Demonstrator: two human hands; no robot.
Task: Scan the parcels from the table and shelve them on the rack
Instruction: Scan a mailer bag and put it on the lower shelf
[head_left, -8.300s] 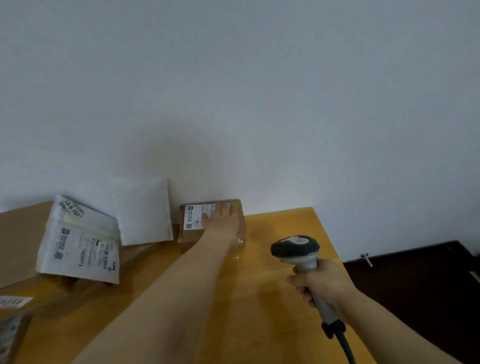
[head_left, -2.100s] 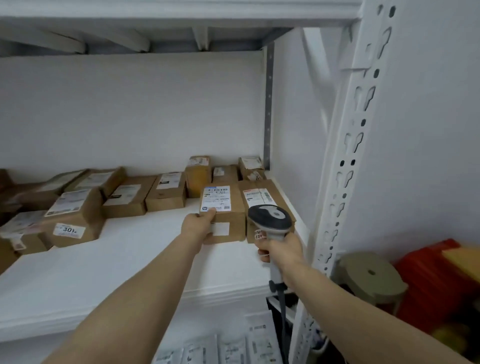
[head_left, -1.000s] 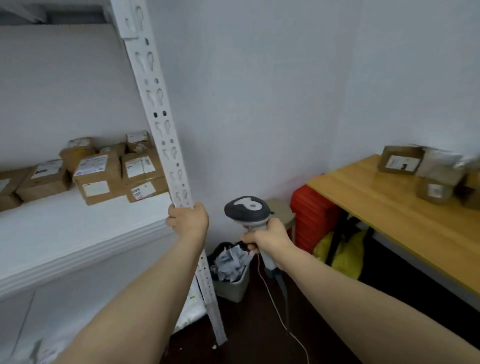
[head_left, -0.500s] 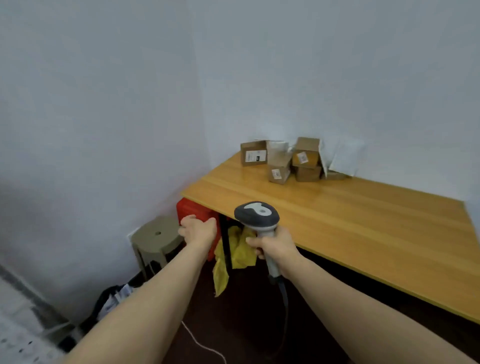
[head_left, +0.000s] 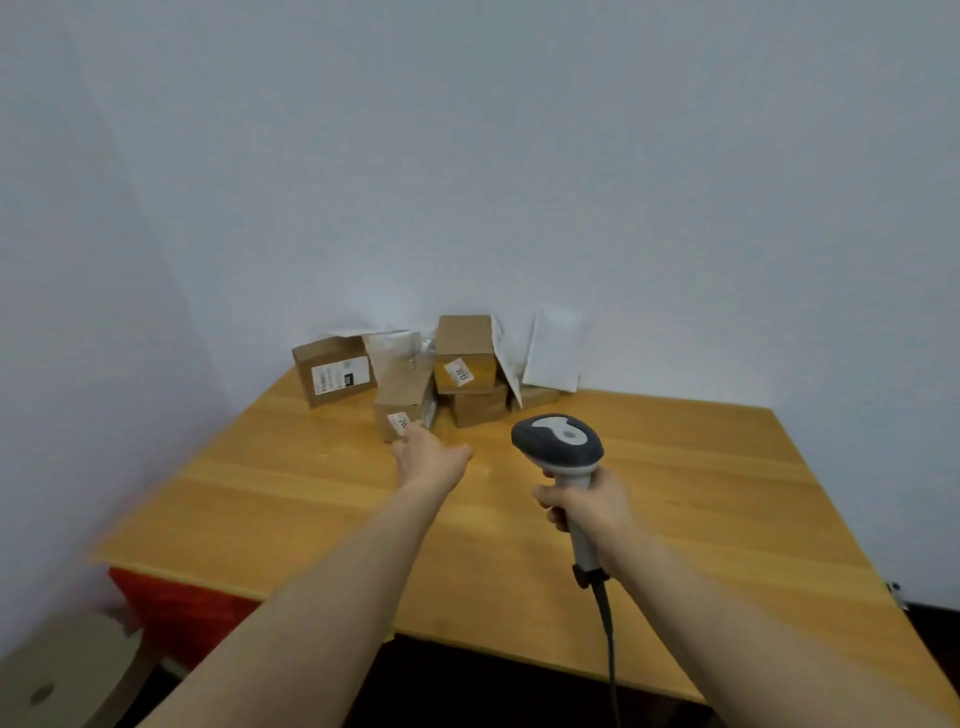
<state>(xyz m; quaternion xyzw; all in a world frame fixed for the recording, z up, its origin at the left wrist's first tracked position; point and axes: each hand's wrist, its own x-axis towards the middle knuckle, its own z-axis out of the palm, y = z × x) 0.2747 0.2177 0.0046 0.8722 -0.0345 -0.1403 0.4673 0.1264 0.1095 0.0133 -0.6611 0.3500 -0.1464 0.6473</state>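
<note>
Reaching over the table (head_left: 701, 493), the left hand (head_left: 431, 457) is loosely spread and holds nothing, its fingertips at the near face of a small brown box (head_left: 401, 401). That box sits at the front of the parcels (head_left: 465, 358) heaped at the table's far left corner. The right hand (head_left: 587, 506) is wrapped round the handle of the scanner (head_left: 558, 441) above the table's middle, its cable (head_left: 609, 639) trailing past the near edge.

Wooden table (head_left: 675, 499) bearing clustered parcels (head_left: 415, 379)
</note>
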